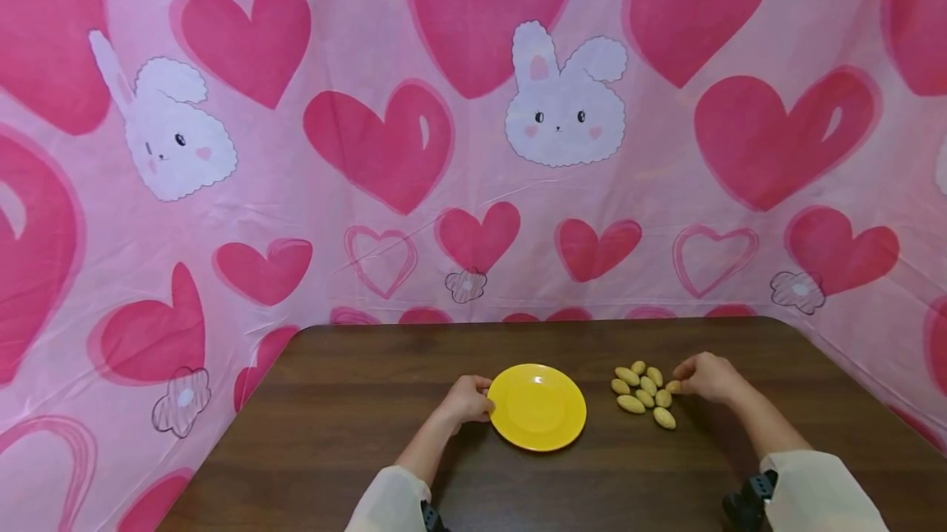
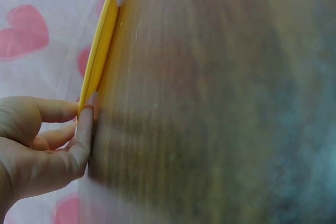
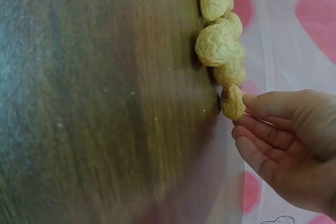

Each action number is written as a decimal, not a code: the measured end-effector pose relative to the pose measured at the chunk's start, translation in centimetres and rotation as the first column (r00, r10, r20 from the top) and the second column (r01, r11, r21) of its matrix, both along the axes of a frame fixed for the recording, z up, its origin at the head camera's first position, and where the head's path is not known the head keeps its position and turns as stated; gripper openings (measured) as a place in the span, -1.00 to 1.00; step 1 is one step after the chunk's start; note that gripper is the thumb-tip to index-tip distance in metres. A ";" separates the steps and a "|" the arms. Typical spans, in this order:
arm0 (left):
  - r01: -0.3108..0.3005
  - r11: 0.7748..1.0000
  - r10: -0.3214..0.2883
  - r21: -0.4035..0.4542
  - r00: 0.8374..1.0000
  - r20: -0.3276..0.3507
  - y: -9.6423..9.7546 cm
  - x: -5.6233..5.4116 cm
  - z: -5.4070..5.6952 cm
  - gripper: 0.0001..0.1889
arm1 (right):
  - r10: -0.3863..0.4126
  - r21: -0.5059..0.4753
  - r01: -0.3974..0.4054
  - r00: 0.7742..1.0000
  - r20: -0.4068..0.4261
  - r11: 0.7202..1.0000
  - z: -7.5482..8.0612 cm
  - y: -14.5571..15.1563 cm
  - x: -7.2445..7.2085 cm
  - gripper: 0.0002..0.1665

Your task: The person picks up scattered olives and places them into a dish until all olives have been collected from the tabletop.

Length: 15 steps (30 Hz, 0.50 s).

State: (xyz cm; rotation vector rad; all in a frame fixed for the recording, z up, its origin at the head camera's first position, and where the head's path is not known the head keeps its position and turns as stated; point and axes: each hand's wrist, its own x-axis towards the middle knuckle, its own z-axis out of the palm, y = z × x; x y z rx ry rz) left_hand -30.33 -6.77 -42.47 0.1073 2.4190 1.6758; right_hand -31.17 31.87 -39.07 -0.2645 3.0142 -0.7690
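A round yellow plate (image 1: pixel 537 407) lies on the brown table. My left hand (image 1: pixel 468 400) grips its left rim, and in the left wrist view the rim sits between the thumb and fingers (image 2: pixel 58 109). To the right of the plate is a loose cluster of several tan, oval, wrinkled walnut-like nuts (image 1: pixel 646 385). At the cluster's right edge my right hand (image 1: pixel 709 377) pinches one nut (image 3: pixel 233 102) with thumb and fingertips. That nut is low at the table surface, close to the others.
The dark wood-grain table (image 1: pixel 355 409) has rounded far corners. Right behind it hangs a pink cloth (image 1: pixel 473 178) printed with hearts and rabbits. Black wrist devices (image 1: pixel 750 501) sit at both white sleeves.
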 end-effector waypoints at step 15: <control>0.001 1.000 -0.001 0.003 1.000 -0.007 0.0 -0.2 -0.2 -0.62 | -0.042 -0.011 0.041 0.999 -0.021 0.999 -1.4 0.2 -0.3 -0.84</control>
